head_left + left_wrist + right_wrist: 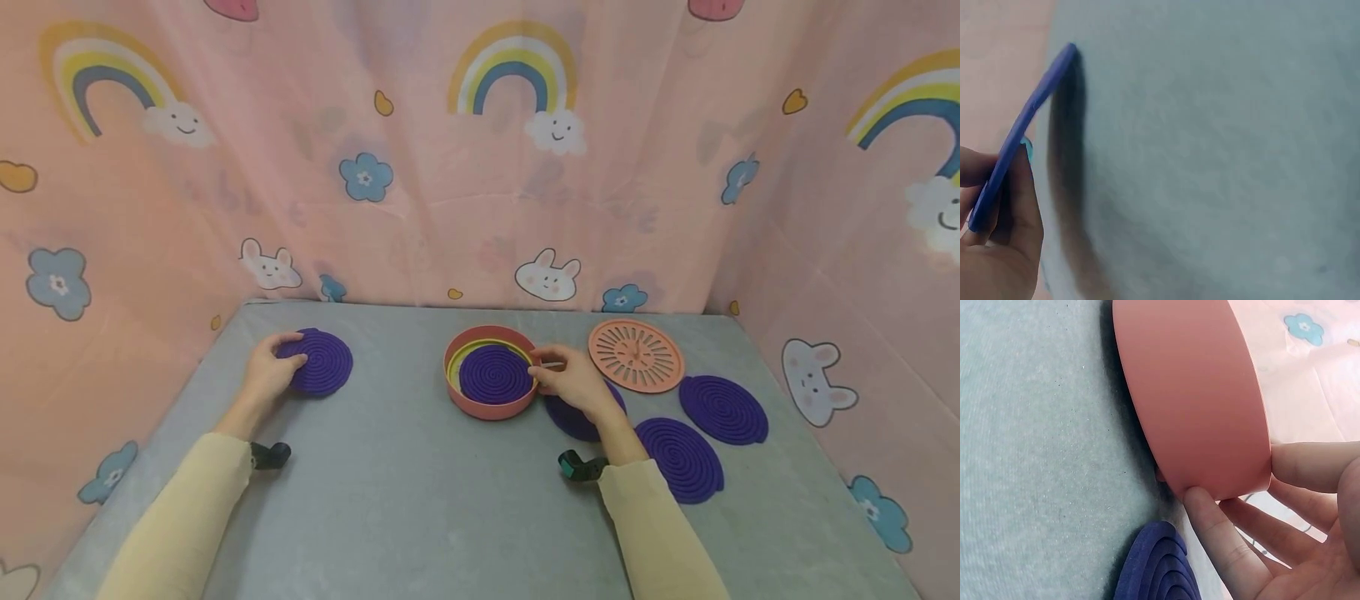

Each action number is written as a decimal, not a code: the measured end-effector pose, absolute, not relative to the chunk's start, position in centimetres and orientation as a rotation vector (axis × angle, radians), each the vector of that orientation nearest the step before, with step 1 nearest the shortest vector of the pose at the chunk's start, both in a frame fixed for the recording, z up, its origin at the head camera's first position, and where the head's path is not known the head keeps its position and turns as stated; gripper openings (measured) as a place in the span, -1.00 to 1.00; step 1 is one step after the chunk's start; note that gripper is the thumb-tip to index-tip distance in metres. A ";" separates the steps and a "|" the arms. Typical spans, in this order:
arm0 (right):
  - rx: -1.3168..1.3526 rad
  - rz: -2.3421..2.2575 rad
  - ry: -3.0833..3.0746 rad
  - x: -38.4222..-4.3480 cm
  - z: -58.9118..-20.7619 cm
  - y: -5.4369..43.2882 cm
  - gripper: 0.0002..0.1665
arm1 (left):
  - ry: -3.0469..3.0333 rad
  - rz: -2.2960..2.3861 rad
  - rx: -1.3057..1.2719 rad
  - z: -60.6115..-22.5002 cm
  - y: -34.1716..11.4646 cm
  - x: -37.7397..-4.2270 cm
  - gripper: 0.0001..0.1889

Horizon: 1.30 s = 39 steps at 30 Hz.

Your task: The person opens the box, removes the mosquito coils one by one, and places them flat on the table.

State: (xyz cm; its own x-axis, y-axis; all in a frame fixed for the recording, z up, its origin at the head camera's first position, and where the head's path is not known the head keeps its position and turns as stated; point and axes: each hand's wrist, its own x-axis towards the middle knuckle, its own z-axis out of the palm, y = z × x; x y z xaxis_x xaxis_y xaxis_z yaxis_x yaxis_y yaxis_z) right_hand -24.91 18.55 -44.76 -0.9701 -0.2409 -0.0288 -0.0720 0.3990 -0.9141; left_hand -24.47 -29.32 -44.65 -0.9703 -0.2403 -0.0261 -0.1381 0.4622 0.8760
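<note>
In the head view, my left hand (272, 371) holds a purple spiral coaster (322, 362) by its left edge. The left wrist view shows this coaster (1038, 94) edge-on and tilted, pinched between thumb and fingers. My right hand (573, 383) grips the right side of a round pink holder (491, 411). The right wrist view has fingertips on the holder's outer wall (1194, 394) and at its rim. Inside the holder, a purple spiral coaster (495, 374) lies within a yellow ring (455, 358).
A pink slotted round lid (636, 356) lies right of the holder. Purple spiral coasters lie on the grey table: one (573, 421) partly under the right hand, one (678, 460) by the forearm, another (723, 409) farther right. A patterned pink curtain (420, 242) borders the table.
</note>
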 end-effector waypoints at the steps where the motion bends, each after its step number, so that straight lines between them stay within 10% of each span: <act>1: -0.282 -1.618 2.493 -24.9 -44.7 18.5 -0.51 | -2.593 -1.559 0.346 -44.8 -29.5 -24.4 -0.50; 39: -0.278 -1.630 2.478 -24.8 -44.6 18.5 -0.51 | -2.792 -0.668 -0.010 -42.4 -26.7 -24.4 -0.68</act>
